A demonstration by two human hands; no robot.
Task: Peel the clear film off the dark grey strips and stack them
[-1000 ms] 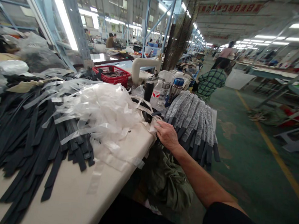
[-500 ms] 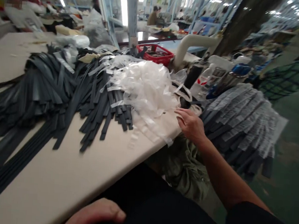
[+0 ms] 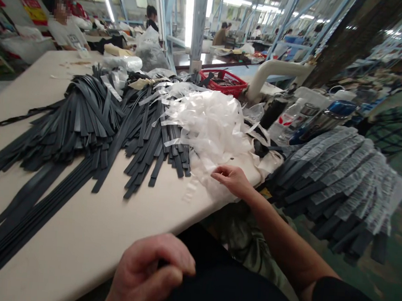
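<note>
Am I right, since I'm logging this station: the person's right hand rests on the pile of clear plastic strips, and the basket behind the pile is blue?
Not quite. In the head view the basket is red, not blue. The rest holds: the right hand rests on the near edge of the pile of clear plastic strips.

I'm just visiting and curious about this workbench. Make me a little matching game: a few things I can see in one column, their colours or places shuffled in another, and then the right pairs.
Things:
1. basket
2. heap of plastic strips
3. long flat strips
4. right hand

Colour or place:
A. dark grey, fanned across the table
B. red, at the far end of the table
C. at the near edge of the plastic heap
D. clear and whitish, piled mid-table

Pairs: 1-B, 2-D, 3-A, 4-C
</note>
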